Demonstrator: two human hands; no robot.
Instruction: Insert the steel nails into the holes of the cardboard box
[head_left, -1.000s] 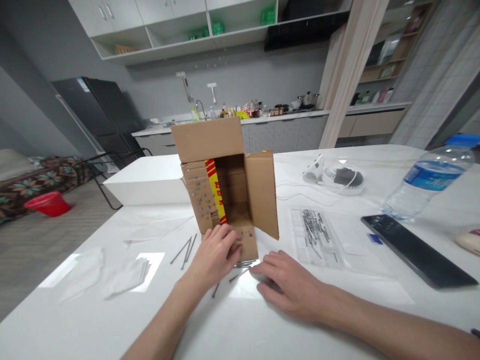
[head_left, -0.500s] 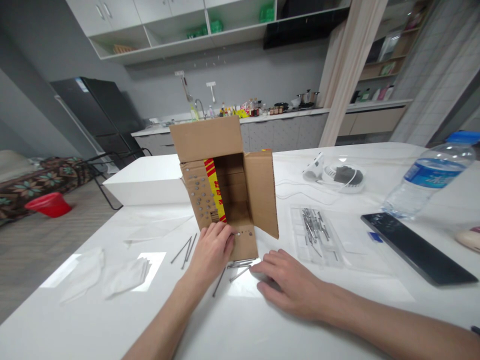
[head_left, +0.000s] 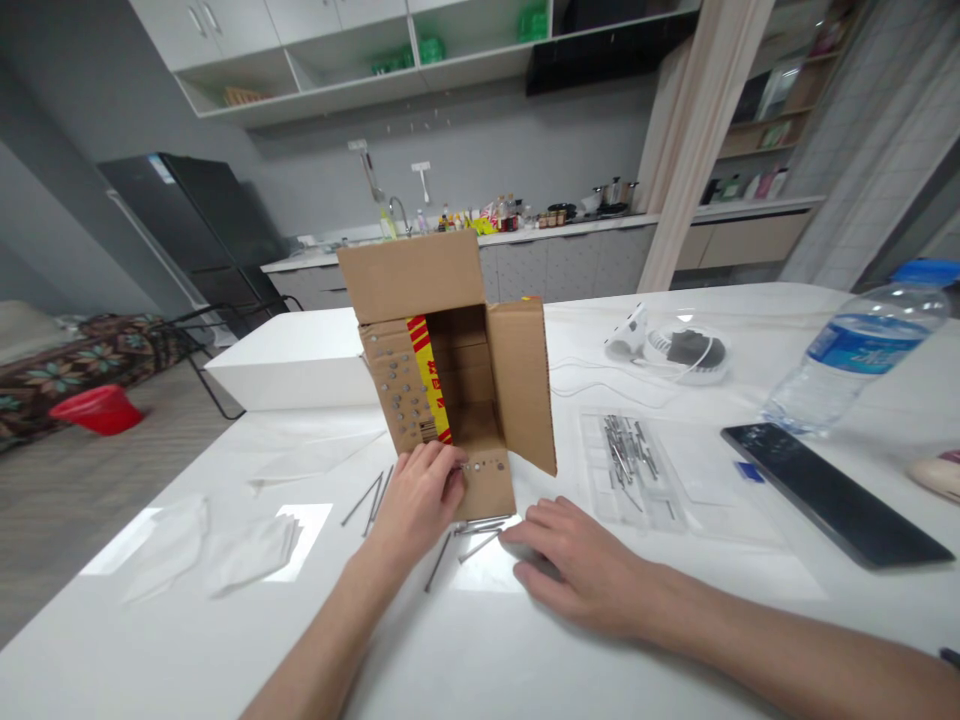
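The thumb and forefinger of the left hand meet at the lower flap of the box, at the left end of a short row of nail heads; whether a nail is clamped between these fingers cannot be told, as the knuckles hide the tips. The right hand rests on the worktop, lower centre of the frame, thumb and forefinger apart, its forefinger beside the end of a loose nail. More nails lie close by: several just under the edge of the lower flap, one slanting below the left hand, and a few to the left of that hand.

The cardboard box stands at the centre of the frame, its opening facing the hands and its flaps spread. Its left flap is dotted with grey nail heads and carries yellow and red tape with printed characters too small to read; a barcode sits near its lower edge.

Right of centre, a clear plastic case holds a heap of nails. Farther right lie a small blue piece and a black phone. At the right edge stands a water bottle with a blue cap and a blue label, its white lettering illegible. At upper left, a dark fridge bears a pale sticker, also unreadable.
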